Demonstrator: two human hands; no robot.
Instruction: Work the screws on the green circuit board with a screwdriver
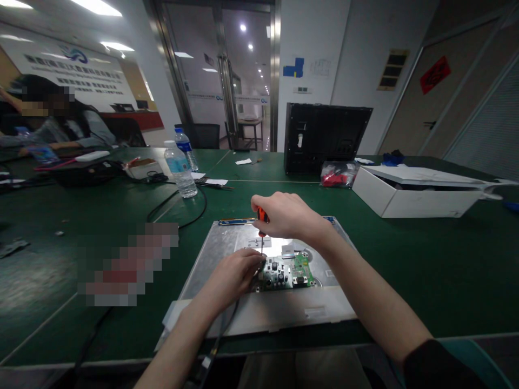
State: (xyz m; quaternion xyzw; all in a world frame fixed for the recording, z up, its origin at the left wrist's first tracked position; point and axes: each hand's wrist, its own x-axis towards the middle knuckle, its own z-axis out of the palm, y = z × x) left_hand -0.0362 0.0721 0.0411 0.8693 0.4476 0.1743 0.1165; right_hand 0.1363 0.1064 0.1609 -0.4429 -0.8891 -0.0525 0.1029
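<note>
My right hand (286,214) is closed around the orange and black handle of a screwdriver (262,216), which stands upright with its thin shaft pointing down. The tip meets the upper left corner of a green circuit board (302,263). That board lies on the silver metal back of a flat display panel (211,254). My left hand (239,268) is at the board's left edge, fingers pressed together beside the screwdriver tip. What those fingers pinch, if anything, is hidden.
Bottles (180,170) stand at the back left. A black monitor housing (324,138), a bag of red items (337,175) and a white box (413,194) are at the back right. Dark cable (205,208) runs on the left of the green table (405,259). Another person (68,116) sits far left.
</note>
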